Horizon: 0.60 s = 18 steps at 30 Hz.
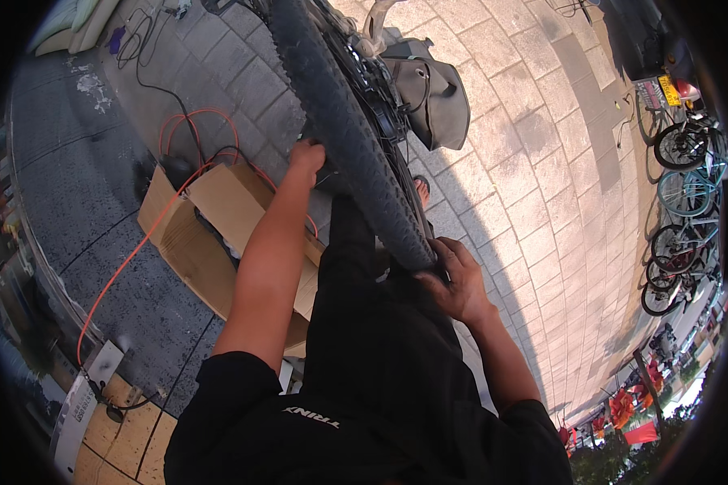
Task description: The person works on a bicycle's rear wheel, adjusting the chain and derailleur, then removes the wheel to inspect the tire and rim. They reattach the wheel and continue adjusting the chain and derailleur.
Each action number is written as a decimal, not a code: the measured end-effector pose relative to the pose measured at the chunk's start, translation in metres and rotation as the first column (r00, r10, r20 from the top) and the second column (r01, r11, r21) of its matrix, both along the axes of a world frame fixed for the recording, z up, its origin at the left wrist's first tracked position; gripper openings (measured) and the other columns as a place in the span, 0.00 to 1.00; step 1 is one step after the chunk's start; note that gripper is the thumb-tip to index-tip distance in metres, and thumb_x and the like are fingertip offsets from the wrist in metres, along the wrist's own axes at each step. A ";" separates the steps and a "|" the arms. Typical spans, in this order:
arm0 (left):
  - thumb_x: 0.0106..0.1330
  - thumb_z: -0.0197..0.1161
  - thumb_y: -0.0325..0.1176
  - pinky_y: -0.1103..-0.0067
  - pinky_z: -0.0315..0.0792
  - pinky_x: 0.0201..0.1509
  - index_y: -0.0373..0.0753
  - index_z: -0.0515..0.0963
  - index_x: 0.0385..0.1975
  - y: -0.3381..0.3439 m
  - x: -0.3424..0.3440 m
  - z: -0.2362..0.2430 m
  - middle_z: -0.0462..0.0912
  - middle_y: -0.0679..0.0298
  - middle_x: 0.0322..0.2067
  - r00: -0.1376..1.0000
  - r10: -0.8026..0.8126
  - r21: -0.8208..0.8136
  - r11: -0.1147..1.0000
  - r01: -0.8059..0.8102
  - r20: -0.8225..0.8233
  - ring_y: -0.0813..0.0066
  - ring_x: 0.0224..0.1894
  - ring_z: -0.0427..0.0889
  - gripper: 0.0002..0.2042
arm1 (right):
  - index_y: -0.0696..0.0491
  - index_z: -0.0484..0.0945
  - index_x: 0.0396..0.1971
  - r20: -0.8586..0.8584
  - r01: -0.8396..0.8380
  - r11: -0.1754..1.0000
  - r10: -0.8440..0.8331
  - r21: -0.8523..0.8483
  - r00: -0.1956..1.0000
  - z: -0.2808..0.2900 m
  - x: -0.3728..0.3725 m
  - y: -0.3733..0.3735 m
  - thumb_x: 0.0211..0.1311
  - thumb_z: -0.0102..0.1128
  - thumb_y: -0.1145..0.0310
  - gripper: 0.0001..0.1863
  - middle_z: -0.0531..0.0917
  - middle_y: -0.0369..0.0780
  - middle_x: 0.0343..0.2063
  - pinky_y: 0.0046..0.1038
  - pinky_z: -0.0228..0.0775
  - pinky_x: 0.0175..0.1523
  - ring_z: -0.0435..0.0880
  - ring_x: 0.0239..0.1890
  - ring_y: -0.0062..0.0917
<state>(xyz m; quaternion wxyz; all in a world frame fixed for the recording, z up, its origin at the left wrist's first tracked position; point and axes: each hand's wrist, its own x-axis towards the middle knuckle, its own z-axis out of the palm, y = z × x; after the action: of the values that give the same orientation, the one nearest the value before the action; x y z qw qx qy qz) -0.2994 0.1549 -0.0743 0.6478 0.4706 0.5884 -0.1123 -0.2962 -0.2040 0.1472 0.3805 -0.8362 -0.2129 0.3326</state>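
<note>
A bicycle tyre [340, 121] with a knobbly tread stands edge-on between the person's two arms, its near end close against the dark trousers [344, 259]. Its long axis slants from the upper middle of the view down and rightward to the right hand [461, 287], which grasps that near end, fingers round the far side and thumb at the tip. So the tyre stretches forward and leftward from the right hand.

The left hand [306, 156] is farther forward, just beside the tyre's left flank. Its fingers are partly hidden among dark parts, so I cannot tell whether it grips anything or only rests there. The right hand is nearer the tyre's near end; the left is nearer its middle.

Right of the tyre hangs a grey bag [441, 105], above sunlit paving [534, 162]. An open cardboard box [226, 202] sits left, beside the left forearm.
</note>
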 end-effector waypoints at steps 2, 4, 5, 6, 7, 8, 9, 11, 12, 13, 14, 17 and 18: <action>0.67 0.63 0.28 0.71 0.77 0.52 0.28 0.81 0.54 0.002 -0.004 -0.012 0.87 0.54 0.48 0.998 -0.055 0.006 0.998 0.055 0.021 0.63 0.47 0.85 0.17 | 0.59 0.76 0.59 -0.015 0.003 0.999 -0.004 -0.043 1.000 -0.011 -0.011 -0.013 0.60 0.71 0.61 0.30 0.80 0.52 0.53 0.42 0.74 0.61 0.80 0.56 0.49; 0.67 0.63 0.28 0.70 0.78 0.50 0.28 0.81 0.55 0.005 0.001 -0.019 0.87 0.54 0.48 0.982 -0.190 0.036 0.981 0.190 0.007 0.62 0.46 0.85 0.18 | 0.59 0.76 0.59 0.013 -0.004 0.992 0.005 -0.128 1.000 -0.022 -0.020 -0.023 0.61 0.69 0.64 0.27 0.80 0.52 0.53 0.42 0.75 0.60 0.81 0.56 0.48; 0.66 0.63 0.27 0.70 0.78 0.50 0.28 0.81 0.54 0.005 0.003 -0.019 0.87 0.54 0.48 0.979 -0.202 0.047 0.978 0.202 0.001 0.62 0.46 0.86 0.18 | 0.59 0.76 0.59 0.047 -0.008 0.981 0.017 -0.195 0.999 -0.026 -0.025 -0.027 0.62 0.67 0.66 0.26 0.80 0.52 0.53 0.41 0.76 0.59 0.81 0.55 0.48; 0.66 0.63 0.27 0.70 0.78 0.50 0.28 0.81 0.54 0.004 0.004 -0.019 0.87 0.54 0.48 0.977 -0.213 0.057 0.975 0.213 -0.005 0.62 0.45 0.86 0.18 | 0.60 0.76 0.59 0.081 -0.010 0.965 0.032 -0.261 0.996 -0.029 -0.028 -0.030 0.63 0.66 0.69 0.24 0.80 0.52 0.54 0.40 0.77 0.58 0.82 0.55 0.47; 0.66 0.63 0.27 0.70 0.78 0.49 0.28 0.81 0.54 0.003 0.004 -0.017 0.87 0.54 0.48 0.975 -0.222 0.068 0.973 0.223 -0.012 0.62 0.45 0.86 0.18 | 0.60 0.76 0.58 0.047 0.049 0.972 -0.040 -0.228 0.998 -0.028 -0.027 -0.028 0.64 0.65 0.70 0.23 0.80 0.52 0.53 0.40 0.77 0.58 0.82 0.55 0.47; 0.66 0.62 0.27 0.70 0.78 0.49 0.28 0.81 0.54 0.001 0.004 -0.014 0.86 0.54 0.49 0.973 -0.231 0.078 0.970 0.231 -0.020 0.63 0.45 0.86 0.18 | 0.60 0.76 0.58 0.010 0.109 0.974 -0.109 -0.197 0.994 -0.025 -0.026 -0.026 0.64 0.63 0.70 0.22 0.80 0.52 0.53 0.40 0.76 0.58 0.82 0.55 0.47; 0.66 0.62 0.26 0.70 0.79 0.48 0.28 0.81 0.54 0.001 0.005 -0.012 0.86 0.54 0.49 0.971 -0.238 0.088 0.967 0.240 -0.027 0.63 0.44 0.86 0.18 | 0.60 0.76 0.57 -0.028 0.170 0.971 -0.177 -0.169 0.984 -0.020 -0.023 -0.023 0.64 0.62 0.71 0.21 0.80 0.53 0.52 0.40 0.76 0.59 0.82 0.55 0.47; 0.66 0.62 0.26 0.70 0.78 0.49 0.28 0.81 0.54 0.007 -0.006 -0.022 0.87 0.54 0.48 0.983 -0.183 0.111 0.977 0.181 0.008 0.63 0.44 0.86 0.17 | 0.59 0.76 0.58 -0.011 0.172 0.982 -0.173 -0.078 0.985 -0.002 -0.010 -0.009 0.65 0.63 0.67 0.23 0.80 0.53 0.52 0.42 0.76 0.57 0.82 0.53 0.50; 0.67 0.61 0.26 0.71 0.78 0.50 0.28 0.81 0.54 0.013 -0.021 -0.039 0.87 0.54 0.48 0.992 -0.119 0.124 0.986 0.112 0.049 0.63 0.44 0.86 0.17 | 0.58 0.76 0.58 -0.005 0.167 0.986 -0.167 -0.029 0.986 0.008 -0.003 0.000 0.65 0.63 0.65 0.24 0.80 0.53 0.52 0.43 0.77 0.56 0.82 0.52 0.51; 0.67 0.61 0.26 0.71 0.77 0.50 0.28 0.82 0.53 0.009 -0.017 -0.034 0.87 0.54 0.47 0.996 -0.081 0.117 0.990 0.078 0.023 0.64 0.44 0.86 0.16 | 0.58 0.76 0.59 0.024 0.163 0.987 -0.163 0.017 0.986 0.016 0.003 0.008 0.64 0.65 0.64 0.25 0.80 0.53 0.52 0.43 0.77 0.56 0.82 0.52 0.51; 0.68 0.62 0.27 0.72 0.77 0.51 0.28 0.82 0.53 0.007 -0.013 -0.026 0.87 0.54 0.47 0.999 -0.039 0.120 0.992 0.039 -0.004 0.64 0.44 0.86 0.16 | 0.58 0.76 0.59 0.052 0.152 0.986 -0.156 0.072 0.986 0.022 0.009 0.018 0.63 0.67 0.62 0.26 0.80 0.53 0.52 0.43 0.77 0.56 0.82 0.52 0.50; 0.69 0.64 0.30 0.72 0.76 0.51 0.28 0.83 0.50 -0.014 0.021 0.058 0.88 0.54 0.45 0.987 -0.016 0.100 0.994 0.032 -0.162 0.65 0.44 0.86 0.14 | 0.58 0.75 0.60 0.147 0.120 0.991 -0.127 0.056 0.981 0.042 0.026 0.056 0.59 0.73 0.56 0.33 0.80 0.52 0.52 0.42 0.76 0.56 0.82 0.52 0.49; 0.70 0.64 0.30 0.72 0.76 0.50 0.28 0.83 0.50 -0.012 0.023 0.056 0.88 0.54 0.44 0.985 -0.051 0.093 0.993 0.067 -0.163 0.66 0.43 0.85 0.14 | 0.58 0.75 0.61 0.177 0.108 0.994 -0.110 0.022 0.978 0.046 0.028 0.065 0.57 0.75 0.55 0.35 0.79 0.52 0.52 0.42 0.76 0.56 0.82 0.51 0.49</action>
<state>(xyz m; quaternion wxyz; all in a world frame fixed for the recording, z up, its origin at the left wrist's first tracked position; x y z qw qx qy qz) -0.2766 0.1429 -0.0179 0.5708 0.5084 0.6293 -0.1401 -0.2686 -0.1390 0.1927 0.3826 -0.8707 -0.2018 0.2340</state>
